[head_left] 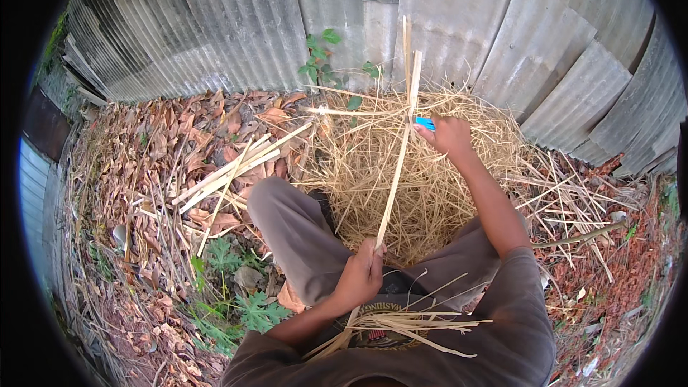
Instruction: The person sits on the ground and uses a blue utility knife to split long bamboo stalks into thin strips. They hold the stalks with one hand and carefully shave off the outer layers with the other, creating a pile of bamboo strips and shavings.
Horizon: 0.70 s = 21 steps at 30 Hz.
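Observation:
My left hand (360, 276) is closed round the near end of a long pale bamboo strip (395, 186). The strip slants up and away from my lap, over a heap of thin shavings. Farther out, my right hand (450, 137) grips a small bright blue tool (425, 123) against the strip; its working edge is too small to make out. Beyond the tool the strip shows a split, with a thinner sliver (407, 46) standing apart from it. Several loose slivers (401, 322) lie across my lap and shirt.
The heap of shavings (401, 208) fills the ground between my knees. Cut bamboo strips (229, 175) lie on dry leaves at the left, thin sticks (573, 204) at the right. A corrugated metal fence (451, 29) closes off the far side. Green weeds (247, 308) grow near my left knee.

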Available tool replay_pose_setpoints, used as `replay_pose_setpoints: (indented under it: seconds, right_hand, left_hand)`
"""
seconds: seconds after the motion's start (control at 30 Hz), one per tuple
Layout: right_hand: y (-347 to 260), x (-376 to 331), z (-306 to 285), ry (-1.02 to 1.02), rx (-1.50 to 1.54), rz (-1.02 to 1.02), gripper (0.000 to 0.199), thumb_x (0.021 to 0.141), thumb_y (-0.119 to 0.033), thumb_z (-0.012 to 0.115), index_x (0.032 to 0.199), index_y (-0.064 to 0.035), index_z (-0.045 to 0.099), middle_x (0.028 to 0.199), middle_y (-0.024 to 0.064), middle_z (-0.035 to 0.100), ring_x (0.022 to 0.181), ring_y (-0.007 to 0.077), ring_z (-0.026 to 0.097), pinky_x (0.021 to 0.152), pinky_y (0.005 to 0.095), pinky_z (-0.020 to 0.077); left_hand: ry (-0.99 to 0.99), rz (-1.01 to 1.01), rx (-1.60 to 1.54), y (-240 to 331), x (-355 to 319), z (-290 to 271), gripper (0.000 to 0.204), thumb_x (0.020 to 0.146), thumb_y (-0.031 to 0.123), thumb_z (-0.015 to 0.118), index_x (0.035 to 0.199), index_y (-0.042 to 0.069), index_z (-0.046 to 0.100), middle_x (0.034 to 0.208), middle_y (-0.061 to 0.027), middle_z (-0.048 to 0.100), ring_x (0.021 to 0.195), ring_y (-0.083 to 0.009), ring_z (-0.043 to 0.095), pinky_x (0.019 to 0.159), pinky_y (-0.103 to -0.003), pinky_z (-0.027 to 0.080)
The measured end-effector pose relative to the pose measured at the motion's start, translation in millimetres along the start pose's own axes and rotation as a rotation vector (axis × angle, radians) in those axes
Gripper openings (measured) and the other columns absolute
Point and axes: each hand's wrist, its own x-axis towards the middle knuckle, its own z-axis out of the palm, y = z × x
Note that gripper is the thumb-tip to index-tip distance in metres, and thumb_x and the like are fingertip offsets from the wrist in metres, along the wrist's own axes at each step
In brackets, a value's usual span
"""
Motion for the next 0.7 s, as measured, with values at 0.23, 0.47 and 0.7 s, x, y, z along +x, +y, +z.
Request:
replay_pose_setpoints:
  seconds: [0.23,0.47,0.7]
  right_hand:
    - [54.2,3.9,24.2,-0.161,-0.044,-0.034,0.073,0.082,-0.078,0.038,0.069,-0.0099,0.063,0.054,0.0099,0.058,0.054,0.0281,0.062,0.051,0.0433,0.0477]
    - [39.9,0.9,32.5,-0.256,0.476,0.333,0.073,0.087,-0.076,0.034,0.061,-0.0095,0.053,0.047,0.0056,0.047,0.041,0.0192,0.05,0.038,0.0331,0.0374]
    - [-2.0,-1.5,-25.7,-0.969,1.93,0.656,0.071,0.089,-0.076,0.023,0.056,-0.0142,0.031,0.042,-0.0051,0.024,0.032,0.006,0.022,0.03,0.0224,0.0182]
  left_hand:
    - [-0.049,0.082,0.069,4.2,-2.4,4.3,0.01,0.095,0.007,0.046,0.103,0.002,0.045,0.068,-0.0249,0.057,0.067,-0.0464,0.06,0.054,-0.049,0.044]
    - [-0.031,0.083,0.011,3.0,17.3,2.4,0.01,0.095,0.007,0.047,0.104,0.001,0.046,0.067,-0.0205,0.054,0.058,-0.0376,0.059,0.053,-0.041,0.044]
    - [-0.032,0.133,-0.15,-23.3,17.9,-6.7,0.016,0.101,0.018,0.042,0.102,0.004,0.051,0.066,0.0055,0.04,0.056,-0.003,0.037,0.051,-0.023,0.032]
